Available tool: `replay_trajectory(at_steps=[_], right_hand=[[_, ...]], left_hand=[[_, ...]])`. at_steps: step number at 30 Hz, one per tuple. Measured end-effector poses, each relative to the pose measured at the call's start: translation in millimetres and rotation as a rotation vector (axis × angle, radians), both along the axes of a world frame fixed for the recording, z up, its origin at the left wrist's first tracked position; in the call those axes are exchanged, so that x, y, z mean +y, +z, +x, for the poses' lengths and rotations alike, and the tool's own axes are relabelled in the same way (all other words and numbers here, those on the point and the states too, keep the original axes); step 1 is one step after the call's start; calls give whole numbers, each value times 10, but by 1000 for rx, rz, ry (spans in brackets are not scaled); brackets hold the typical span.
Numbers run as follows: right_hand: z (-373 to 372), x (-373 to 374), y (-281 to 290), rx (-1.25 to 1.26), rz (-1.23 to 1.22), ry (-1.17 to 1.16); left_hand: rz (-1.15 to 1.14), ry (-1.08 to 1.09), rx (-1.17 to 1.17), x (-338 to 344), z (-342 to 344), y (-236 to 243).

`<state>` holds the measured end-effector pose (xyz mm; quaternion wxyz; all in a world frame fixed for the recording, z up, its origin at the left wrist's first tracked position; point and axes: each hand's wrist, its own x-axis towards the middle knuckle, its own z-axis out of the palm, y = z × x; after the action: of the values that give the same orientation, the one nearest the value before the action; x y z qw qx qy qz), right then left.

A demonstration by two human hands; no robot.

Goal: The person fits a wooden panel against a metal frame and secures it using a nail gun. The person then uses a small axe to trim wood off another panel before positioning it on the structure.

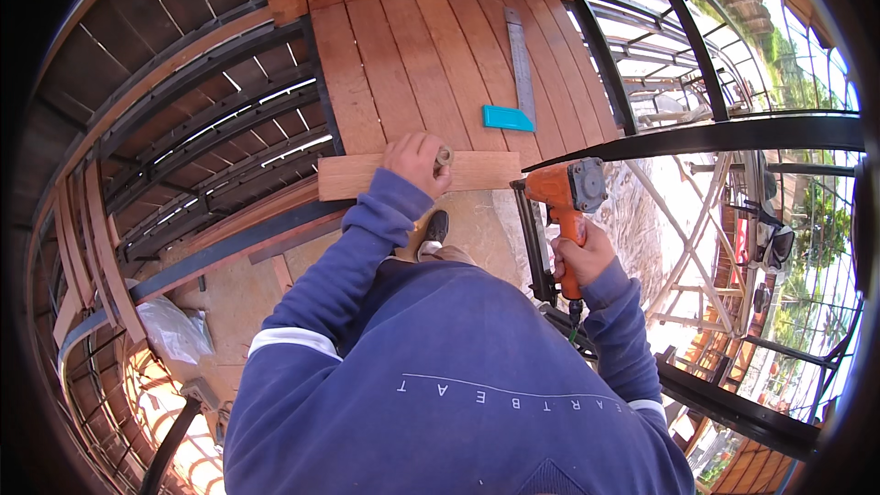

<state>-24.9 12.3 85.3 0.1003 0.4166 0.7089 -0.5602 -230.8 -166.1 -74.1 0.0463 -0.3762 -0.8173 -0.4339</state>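
My right hand [584,255] is wrapped round the grip of an orange nail gun [552,185] with a black magazine. Its nose is close to the right end of a short wooden board [484,170]; whether they touch, I cannot tell. My left hand [417,163] is closed over the middle of this board. A round brownish object [444,158], perhaps the end of a rod or a small roll, shows at its fingers. Beyond the board, a try square with a turquoise stock [508,118] and a metal blade rests on the wooden planks [399,55].
Black metal frame bars [742,136] run along the right side. Slatted framing [211,119] fills the left. A clear plastic bag [179,330] lies on the floor at lower left. My shoe [436,227] shows below the board. Crossed wooden poles [701,238] stand outside at right.
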Motion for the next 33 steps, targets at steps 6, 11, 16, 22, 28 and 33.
replay_trajectory(at_steps=[6, 11, 16, 22, 28, 33], right_hand=[[-56, -17, 32, -6, -5, 21], [-35, -5, 8, 3, 10, 12], [8, -3, 40, 31, 12, -11], [173, -5, 3, 77, 80, -81], [530, -80, -287, 101, 99, -203], [808, -127, -502, 62, 114, -266]], left_hand=[[-28, 7, -16, -10, 0, -12], [-31, 12, -11, -9, 6, -7], [-22, -2, -26, -11, 4, 19], [10, -21, -14, -16, -5, 56], [116, -159, -90, 233, 179, 181], [110, -331, -112, 622, 345, 95]])
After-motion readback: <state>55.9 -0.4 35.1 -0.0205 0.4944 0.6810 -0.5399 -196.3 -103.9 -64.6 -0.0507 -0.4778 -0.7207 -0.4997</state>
